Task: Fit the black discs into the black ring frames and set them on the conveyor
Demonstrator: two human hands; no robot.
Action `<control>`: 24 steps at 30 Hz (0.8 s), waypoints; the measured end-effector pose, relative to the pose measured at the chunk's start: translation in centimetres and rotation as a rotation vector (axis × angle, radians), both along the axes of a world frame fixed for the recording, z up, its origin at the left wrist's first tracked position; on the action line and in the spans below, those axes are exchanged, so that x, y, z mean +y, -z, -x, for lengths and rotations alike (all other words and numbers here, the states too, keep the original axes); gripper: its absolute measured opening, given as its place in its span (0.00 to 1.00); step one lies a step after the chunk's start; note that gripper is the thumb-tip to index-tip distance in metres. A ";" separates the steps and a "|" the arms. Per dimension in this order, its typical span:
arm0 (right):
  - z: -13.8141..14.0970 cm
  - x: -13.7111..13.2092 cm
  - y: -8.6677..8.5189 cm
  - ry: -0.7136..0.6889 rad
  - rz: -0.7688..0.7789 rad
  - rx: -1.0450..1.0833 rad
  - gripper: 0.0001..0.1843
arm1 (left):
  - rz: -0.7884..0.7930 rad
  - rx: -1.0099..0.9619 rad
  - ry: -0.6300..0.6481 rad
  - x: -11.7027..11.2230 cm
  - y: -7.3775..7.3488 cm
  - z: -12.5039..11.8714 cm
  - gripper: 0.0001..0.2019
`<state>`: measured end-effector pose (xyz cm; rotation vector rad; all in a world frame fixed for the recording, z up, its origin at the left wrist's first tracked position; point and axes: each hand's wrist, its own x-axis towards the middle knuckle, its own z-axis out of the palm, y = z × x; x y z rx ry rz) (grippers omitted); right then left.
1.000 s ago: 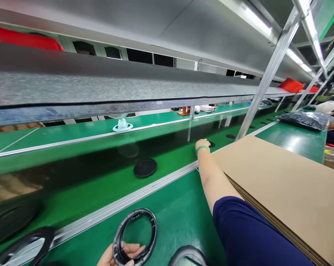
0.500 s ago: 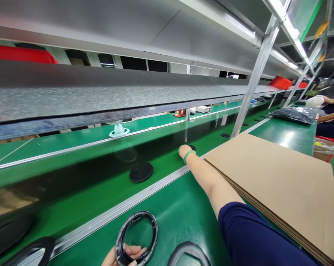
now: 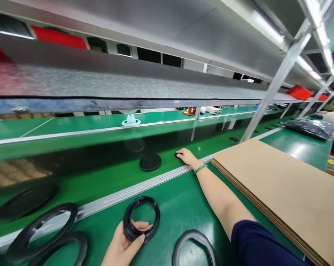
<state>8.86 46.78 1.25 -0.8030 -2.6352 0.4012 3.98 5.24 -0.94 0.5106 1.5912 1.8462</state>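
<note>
My left hand [image 3: 127, 242] is closed round the lower side of a black plastic ring [image 3: 157, 218], thumb in front and fingers through its opening. Across the metal rail, my right hand [image 3: 186, 155] pinches a small dark disc [image 3: 177, 155] on the green belt; much of that disc is hidden by the fingers. To its left lies a round black disc [image 3: 150, 162], flat on the belt. Another black ring [image 3: 180, 242] rests on the green table below, cut off by the bottom edge.
Two large black rings [image 3: 17, 245] overlap at lower left, partly across the metal rail [image 3: 156, 181]. Stacked cardboard sheets [image 3: 280, 173] lie to the right. A big black disc [image 3: 28, 201] is on the belt at left. A metal post [image 3: 275, 88] and low shelf [image 3: 133, 83] frame the belt.
The view has swung left. My right hand has drawn back toward the left with the small dark disc at its fingertips. My left hand has lifted the ring further into view.
</note>
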 end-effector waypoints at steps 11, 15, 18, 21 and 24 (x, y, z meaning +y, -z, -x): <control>0.0 0.4 0.7 0.114 0.159 0.051 0.03 | 0.156 0.173 0.126 -1.1 0.3 3.8 0.26; 0.4 -0.6 0.2 0.168 0.184 0.050 0.04 | 0.163 0.205 0.151 -1.3 -0.2 4.0 0.25; 1.1 -2.4 -0.8 0.132 0.151 0.119 0.07 | 0.178 0.231 0.128 -1.4 -0.7 3.8 0.24; 2.3 -7.0 -2.2 0.004 0.133 0.221 0.03 | 0.179 0.232 0.079 -1.4 -1.1 3.8 0.24; 3.3 -13.6 -3.4 -0.256 0.164 0.345 0.02 | 0.153 0.198 0.046 -1.5 -1.2 4.1 0.24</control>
